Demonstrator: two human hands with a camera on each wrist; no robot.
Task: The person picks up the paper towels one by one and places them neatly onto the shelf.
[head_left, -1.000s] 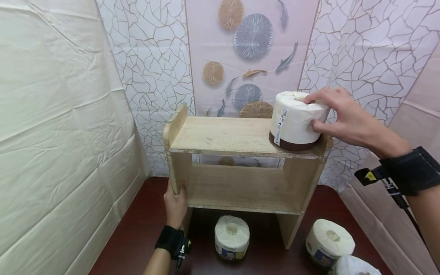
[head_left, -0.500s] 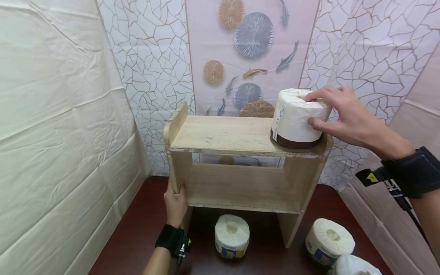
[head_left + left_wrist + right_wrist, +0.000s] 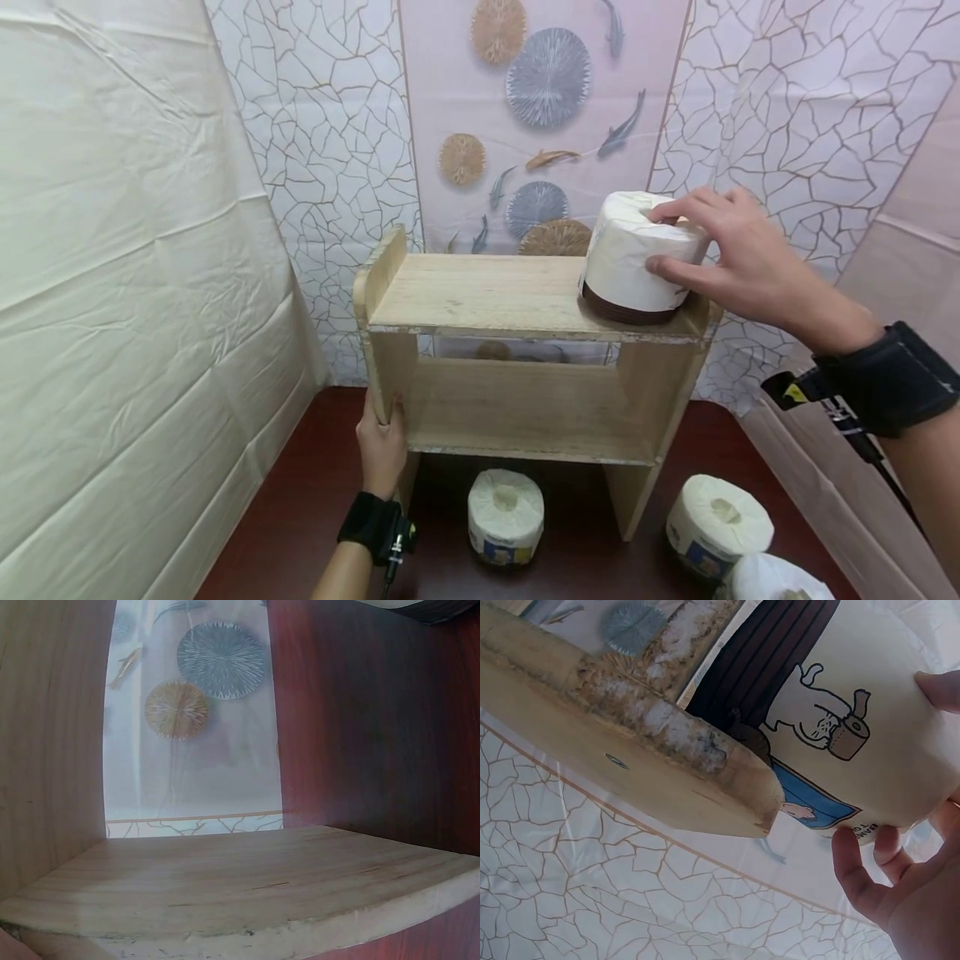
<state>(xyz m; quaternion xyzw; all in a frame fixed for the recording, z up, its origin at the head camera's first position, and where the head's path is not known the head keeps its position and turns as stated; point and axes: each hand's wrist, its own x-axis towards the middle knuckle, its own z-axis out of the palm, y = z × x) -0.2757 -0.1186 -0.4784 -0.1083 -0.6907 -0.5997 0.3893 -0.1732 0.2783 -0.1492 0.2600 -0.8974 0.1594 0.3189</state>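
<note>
A wrapped toilet paper roll [image 3: 626, 262] with a brown band at its base stands on the top board of a small wooden shelf [image 3: 480, 292], at its right end. My right hand [image 3: 738, 254] grips this roll, with the thumb on its front and a finger at the hole on top. In the right wrist view, the toilet paper roll [image 3: 885, 712] shows a cartoon animal print beside the shelf's end panel [image 3: 630, 750]. Lower left, my left hand [image 3: 383, 446] holds the front edge of the shelf's left side panel. The left wrist view barely shows that hand.
Under the shelf's lower board, another toilet paper roll [image 3: 506, 517] stands on the dark red table [image 3: 277, 500]. To the right are a further roll [image 3: 720, 525] and a white roll [image 3: 776, 579] cut off by the frame. A patterned cloth [image 3: 330, 125] hangs behind.
The roll on top has turned in my right hand, so its printed strip has slid round to the left out of sight. It sits slightly further left. My left hand stays put.
</note>
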